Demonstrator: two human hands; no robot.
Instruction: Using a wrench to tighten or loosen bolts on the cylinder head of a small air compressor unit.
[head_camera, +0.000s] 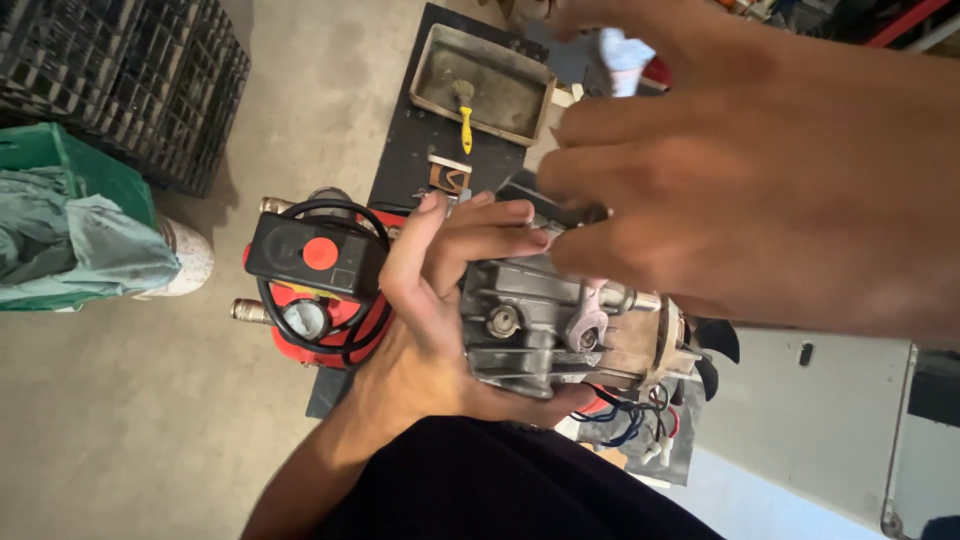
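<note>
Head view: grey motor casing (540, 335) gripped in left hand (435, 300).
A spanner (588, 318) on it is pinched by the right hand (740, 190) just above.

1. The motor block (530, 335) is grey metal, dull and rough.
2. The wrench (588, 322) is shiny smooth metal.
3. The switch box (315, 255) is matt black plastic.
4. The tray (440, 75) is dull, dirty metal.
5. The floor (150, 420) is rough concrete.

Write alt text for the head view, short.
Seen from above, the left hand grips a grey metal motor housing, while the right hand holds a wrench against it. A red compressor sits behind on the concrete floor.
</note>
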